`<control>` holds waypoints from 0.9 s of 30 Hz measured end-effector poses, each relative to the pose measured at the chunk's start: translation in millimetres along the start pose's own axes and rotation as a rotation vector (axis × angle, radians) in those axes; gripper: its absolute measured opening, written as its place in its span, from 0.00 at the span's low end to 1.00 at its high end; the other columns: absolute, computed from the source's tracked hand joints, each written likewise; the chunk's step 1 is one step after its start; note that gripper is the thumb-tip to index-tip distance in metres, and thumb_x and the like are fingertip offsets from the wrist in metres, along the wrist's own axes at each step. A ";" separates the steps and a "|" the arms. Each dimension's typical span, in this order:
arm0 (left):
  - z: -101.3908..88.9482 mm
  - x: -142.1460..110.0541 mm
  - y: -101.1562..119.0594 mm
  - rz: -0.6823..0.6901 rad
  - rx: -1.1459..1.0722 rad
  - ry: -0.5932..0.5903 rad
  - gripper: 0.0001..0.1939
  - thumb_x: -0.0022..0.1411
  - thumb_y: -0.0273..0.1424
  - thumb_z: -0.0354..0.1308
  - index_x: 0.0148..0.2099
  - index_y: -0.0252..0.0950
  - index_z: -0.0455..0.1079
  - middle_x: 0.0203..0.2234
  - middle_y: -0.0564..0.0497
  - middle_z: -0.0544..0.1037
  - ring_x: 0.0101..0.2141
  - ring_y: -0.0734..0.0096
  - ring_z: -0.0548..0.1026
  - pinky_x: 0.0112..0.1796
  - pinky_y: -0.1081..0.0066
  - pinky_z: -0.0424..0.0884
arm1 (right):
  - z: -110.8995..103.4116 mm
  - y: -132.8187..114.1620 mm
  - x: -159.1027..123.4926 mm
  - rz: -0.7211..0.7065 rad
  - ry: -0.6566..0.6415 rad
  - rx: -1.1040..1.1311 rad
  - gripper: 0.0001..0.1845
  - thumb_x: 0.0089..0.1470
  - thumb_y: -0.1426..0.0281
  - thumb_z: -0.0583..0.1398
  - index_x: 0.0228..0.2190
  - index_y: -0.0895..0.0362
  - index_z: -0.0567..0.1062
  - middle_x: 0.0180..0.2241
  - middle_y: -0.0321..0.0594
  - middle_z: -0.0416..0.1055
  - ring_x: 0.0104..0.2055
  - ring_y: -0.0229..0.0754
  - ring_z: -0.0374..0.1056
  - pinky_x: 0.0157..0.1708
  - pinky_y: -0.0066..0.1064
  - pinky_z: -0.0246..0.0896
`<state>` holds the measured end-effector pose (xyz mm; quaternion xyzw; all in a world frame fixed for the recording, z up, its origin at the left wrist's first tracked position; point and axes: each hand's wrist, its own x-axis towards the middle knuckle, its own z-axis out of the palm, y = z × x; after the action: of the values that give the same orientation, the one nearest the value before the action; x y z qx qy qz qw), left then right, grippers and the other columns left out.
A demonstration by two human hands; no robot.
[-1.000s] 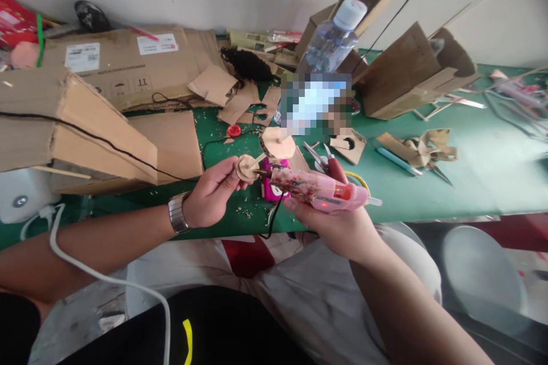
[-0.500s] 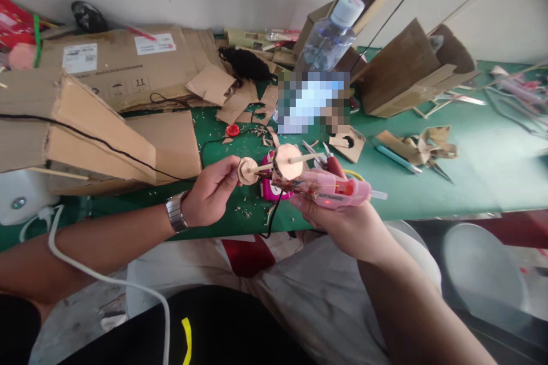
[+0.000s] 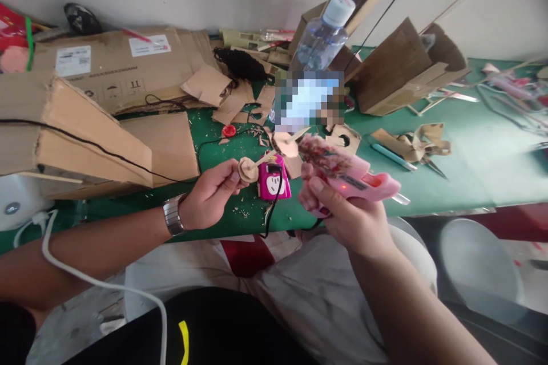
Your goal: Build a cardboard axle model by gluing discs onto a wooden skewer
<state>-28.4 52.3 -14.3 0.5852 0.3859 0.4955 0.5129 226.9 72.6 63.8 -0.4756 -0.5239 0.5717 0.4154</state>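
So, the pink glue gun (image 3: 349, 174) is gripped in the closed right hand (image 3: 349, 214), and a wooden stick with round cardboard discs (image 3: 248, 170) is pinched by the left hand's (image 3: 212, 194) fingertips, just above the green table (image 3: 231, 217).

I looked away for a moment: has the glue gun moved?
Yes, the glue gun has moved right: its front overlapped the pink socket box earlier, and now it is past it.

Glue gun (image 3: 346, 174): was pink, mottled brown-red frontward
Socket (image 3: 274, 178): was magenta, white-faced
Table (image 3: 462, 171): was green
Far bag (image 3: 11, 28): was red, seemingly
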 end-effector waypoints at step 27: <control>4.8 -5.0 11.2 -0.098 0.059 -0.278 0.22 0.84 0.46 0.48 0.44 0.36 0.73 0.27 0.55 0.69 0.25 0.74 0.64 0.28 0.73 0.62 | 45.4 7.7 2.0 0.042 0.116 0.364 0.15 0.49 0.59 0.77 0.31 0.50 0.79 0.22 0.29 0.65 0.19 0.33 0.48 0.19 0.32 0.48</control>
<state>-25.4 44.5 -4.1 0.6434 0.3539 0.3724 0.5676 182.2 64.5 55.8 -0.4355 -0.3770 0.6371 0.5122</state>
